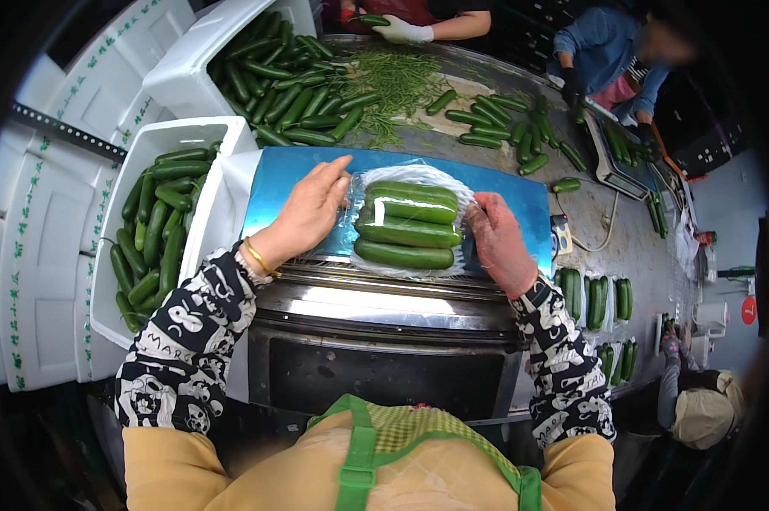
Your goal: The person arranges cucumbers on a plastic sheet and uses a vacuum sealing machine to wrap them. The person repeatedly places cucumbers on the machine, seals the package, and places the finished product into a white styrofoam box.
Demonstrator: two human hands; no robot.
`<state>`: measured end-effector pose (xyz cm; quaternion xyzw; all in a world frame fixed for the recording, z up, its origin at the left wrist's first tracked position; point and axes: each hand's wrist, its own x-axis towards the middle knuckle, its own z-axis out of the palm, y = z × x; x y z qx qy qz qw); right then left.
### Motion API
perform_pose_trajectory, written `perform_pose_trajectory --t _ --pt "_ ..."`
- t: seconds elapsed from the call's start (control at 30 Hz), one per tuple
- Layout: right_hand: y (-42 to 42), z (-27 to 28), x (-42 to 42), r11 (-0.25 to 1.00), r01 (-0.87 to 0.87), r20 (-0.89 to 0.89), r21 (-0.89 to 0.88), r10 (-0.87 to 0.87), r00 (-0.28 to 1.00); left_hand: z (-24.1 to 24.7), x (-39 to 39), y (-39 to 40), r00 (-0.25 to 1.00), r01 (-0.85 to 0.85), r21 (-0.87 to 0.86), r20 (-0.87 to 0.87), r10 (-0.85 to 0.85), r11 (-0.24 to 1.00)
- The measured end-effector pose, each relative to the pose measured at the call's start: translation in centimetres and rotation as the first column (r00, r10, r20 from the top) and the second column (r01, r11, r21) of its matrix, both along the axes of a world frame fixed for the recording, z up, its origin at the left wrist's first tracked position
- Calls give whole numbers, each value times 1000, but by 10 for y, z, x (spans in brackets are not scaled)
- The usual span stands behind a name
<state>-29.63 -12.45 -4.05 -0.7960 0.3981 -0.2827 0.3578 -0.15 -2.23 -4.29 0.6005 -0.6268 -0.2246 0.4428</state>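
Note:
Several green cucumbers (410, 225) lie side by side on a white foam net (416, 174) under clear film, over the blue metal top (295, 167) of a wrapping machine. My bare left hand (317, 207) is at the pack's left edge, fingers close together by the film; whether it pinches the film is unclear. On the other side, my right hand (498, 239), in a reddish glove, has its fingertips on the pack's right edge, at the white net. The machine's steel front (384, 303) lies nearest my body.
A white foam box (189, 255) of cucumbers stands at left, another tipped foam box (180, 80) behind it. Loose cucumbers (486, 121) cover parts of the steel table. Wrapped packs (595, 303), a power strip (562, 236) and a scale (621, 160) are at right. Other people work around the table.

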Motion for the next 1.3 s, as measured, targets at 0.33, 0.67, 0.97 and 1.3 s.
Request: perform_pose_trajectory --t 0.33,0.67,0.97,1.3 --pt "-6 -13 3 997 52 3 -54 -52 999 -9 -18 -12 983 -86 -136 147 106 987" --pt "-11 -10 -6 975 -70 294 210 5 956 32 -43 6 899 -76 39 -430 86 996" --pt "100 34 -74 980 -62 -69 -190 49 996 41 -110 85 888 -187 -175 -451 90 967" --pt "191 27 -157 885 -147 -443 -442 -73 894 62 -172 151 928 -113 5 -356 108 994"
